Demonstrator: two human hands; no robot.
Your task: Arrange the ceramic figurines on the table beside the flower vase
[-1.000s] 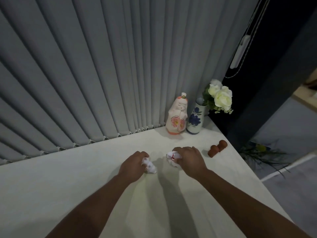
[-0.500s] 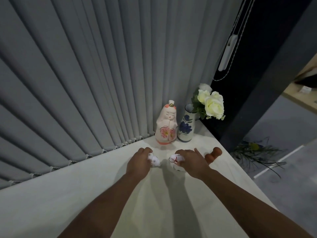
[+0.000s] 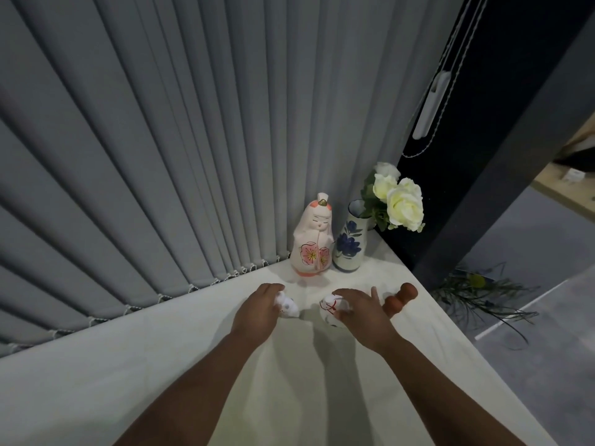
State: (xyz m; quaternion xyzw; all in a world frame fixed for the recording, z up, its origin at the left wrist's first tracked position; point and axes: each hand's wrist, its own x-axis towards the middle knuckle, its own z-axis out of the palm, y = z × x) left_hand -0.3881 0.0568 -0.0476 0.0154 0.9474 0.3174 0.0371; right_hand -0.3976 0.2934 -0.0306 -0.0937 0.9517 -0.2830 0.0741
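Observation:
A blue-flowered white vase [image 3: 349, 244] with pale roses [image 3: 402, 201] stands in the table's far right corner. Touching its left side is a tall white-and-pink doll figurine [image 3: 311, 243]. My left hand [image 3: 257, 312] grips a small white spotted figurine [image 3: 287, 305] that rests on the table in front of the doll. My right hand [image 3: 360, 312] holds a round white figurine with red marks [image 3: 331, 309], also on the table; its fingers are spreading. Behind my right hand lies a brown two-lobed figurine [image 3: 401, 299], partly hidden.
The white table [image 3: 161, 365] ends at a right edge near the brown figurine. Grey vertical blinds [image 3: 193, 140] hang along the far edge. A dark post [image 3: 502, 156] and a plant on the floor [image 3: 476, 294] lie to the right.
Both hands have carried the two small white figurines forward, closer to the doll and vase. My right hand's fingers have loosened and spread over the round figurine.

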